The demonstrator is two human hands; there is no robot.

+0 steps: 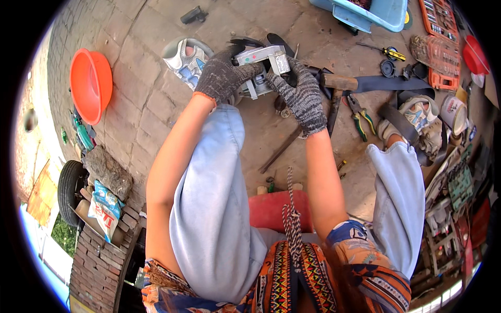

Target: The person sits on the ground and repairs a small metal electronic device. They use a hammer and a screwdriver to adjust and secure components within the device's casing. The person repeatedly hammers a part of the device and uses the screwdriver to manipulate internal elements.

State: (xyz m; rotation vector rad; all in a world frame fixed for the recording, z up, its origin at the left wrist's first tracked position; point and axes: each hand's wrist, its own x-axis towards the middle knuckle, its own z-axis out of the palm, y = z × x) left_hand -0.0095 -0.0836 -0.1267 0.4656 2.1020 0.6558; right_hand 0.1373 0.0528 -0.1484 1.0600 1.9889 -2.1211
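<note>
Between my two gloved hands is a grey metal device [257,55], boxy, with a white printed label on its right end and open metal framework underneath. My left hand [222,73], in a dark grey knit glove, is closed on its left side. On the right, by the label, my right hand [301,96] in a striped grey glove grips it with the thumb at the lower edge. Dark pieces stick out behind the device; what they are is unclear. A wooden-handled hammer [338,82] lies just right of my right hand, and a metal bar [280,149] lies below it.
Pliers [360,117], a yellow screwdriver [389,52] and an orange socket case [441,57] lie to the right. A blue tub [365,20] stands at the top, an orange basin [91,86] at left. Between my legs is a red seat [261,211].
</note>
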